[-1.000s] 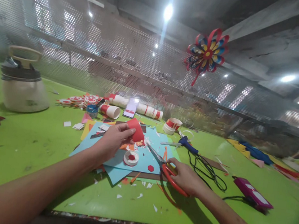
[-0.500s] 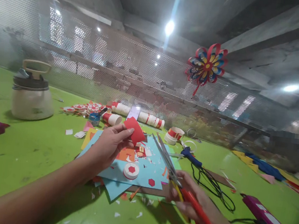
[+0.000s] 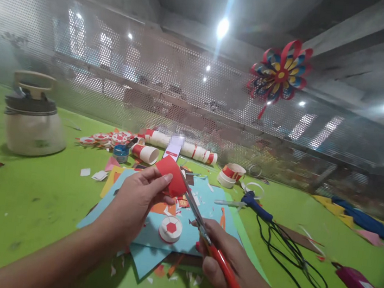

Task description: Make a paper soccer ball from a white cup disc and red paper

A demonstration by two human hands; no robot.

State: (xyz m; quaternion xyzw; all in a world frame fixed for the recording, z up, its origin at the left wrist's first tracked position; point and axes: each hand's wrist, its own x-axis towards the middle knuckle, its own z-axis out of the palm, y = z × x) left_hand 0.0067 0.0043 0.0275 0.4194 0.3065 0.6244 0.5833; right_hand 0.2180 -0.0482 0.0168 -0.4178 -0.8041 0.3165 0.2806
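Note:
My left hand pinches a piece of red paper between thumb and fingers, above the blue sheets. In my right hand is a pair of scissors with red handles. Their blades point up and to the left, with the tips at the right edge of the red paper; I cannot tell whether they cut into it. Below the hands, a round white piece with a red hexagon on top rests on the blue paper.
Paper scraps lie around the sheets. To the right are a blue glue gun with a black cord and a purple box. Farther back stand a white-and-red ring, a blue jar, a phone and a large jug.
The scissors have moved left and their tips now meet the red paper's edge; before, they were apart from it. My left hand still holds the paper. The camera view has shifted slightly.

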